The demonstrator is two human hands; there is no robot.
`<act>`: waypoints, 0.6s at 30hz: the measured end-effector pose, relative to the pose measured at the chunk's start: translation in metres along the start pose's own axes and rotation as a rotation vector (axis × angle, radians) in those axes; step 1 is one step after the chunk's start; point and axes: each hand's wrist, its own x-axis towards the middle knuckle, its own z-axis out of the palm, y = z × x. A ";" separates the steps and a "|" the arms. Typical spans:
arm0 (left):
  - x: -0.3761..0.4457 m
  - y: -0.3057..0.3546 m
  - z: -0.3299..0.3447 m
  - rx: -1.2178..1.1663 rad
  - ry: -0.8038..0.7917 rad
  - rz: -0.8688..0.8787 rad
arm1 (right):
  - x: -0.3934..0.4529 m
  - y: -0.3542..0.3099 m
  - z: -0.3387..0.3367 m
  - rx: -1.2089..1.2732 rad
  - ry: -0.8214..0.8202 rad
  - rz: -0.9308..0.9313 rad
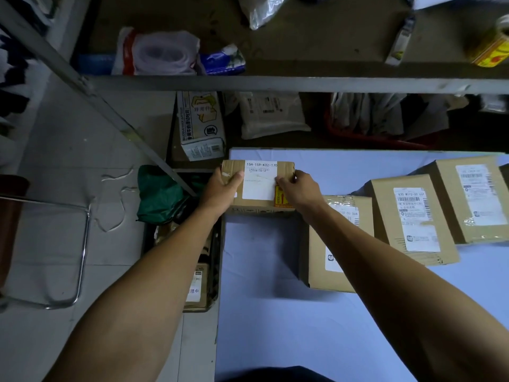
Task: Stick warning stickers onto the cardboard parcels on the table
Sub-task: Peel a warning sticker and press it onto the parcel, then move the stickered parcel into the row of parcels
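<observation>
Dim shelving is looming over a tabletop (275, 312) draped in pale blue cloth, and the person is leaning across it to the far left corner. A small cardboard parcel (234, 201) is sitting there, and the left hand (223, 188) is gripping its left end, thumb lying on top, most likely to keep it from sliding. The right hand (298, 190) is curling over the parcel's right end, its fingers (285, 181) pressing down on a yellow warning sticker (279, 198) beside the white shipping label (259, 180); the sticker is peeking out just under that hand, so it looks as if it is being rubbed flat. Whether anything is pinched beneath those fingers I cannot tell.

Just to the right of the right hand, three more parcels (413, 216) are lying in a row, labels up, showing no yellow stickers yet; they seem to be waiting their turn.

Below the left wrist, off the tabletop edge, a dark crate (217, 271) on the floor is holding another labelled box and some scraps. Far beyond the right hand, a roll of yellow stickers (493, 48) is resting on the shelf.
</observation>
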 end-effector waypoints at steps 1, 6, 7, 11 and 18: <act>0.001 0.000 -0.001 0.043 0.007 0.005 | -0.003 0.000 -0.002 -0.005 -0.002 -0.017; -0.005 0.013 0.000 0.342 0.089 0.053 | -0.030 0.009 -0.021 -0.088 0.085 -0.219; -0.010 0.017 0.000 0.415 0.115 0.079 | -0.038 0.013 -0.027 -0.131 0.121 -0.277; -0.037 0.031 0.004 0.621 0.128 0.352 | -0.067 0.042 -0.047 -0.285 0.177 -0.424; -0.111 0.022 0.047 0.948 -0.069 0.647 | -0.115 0.117 -0.076 -0.503 0.212 -0.411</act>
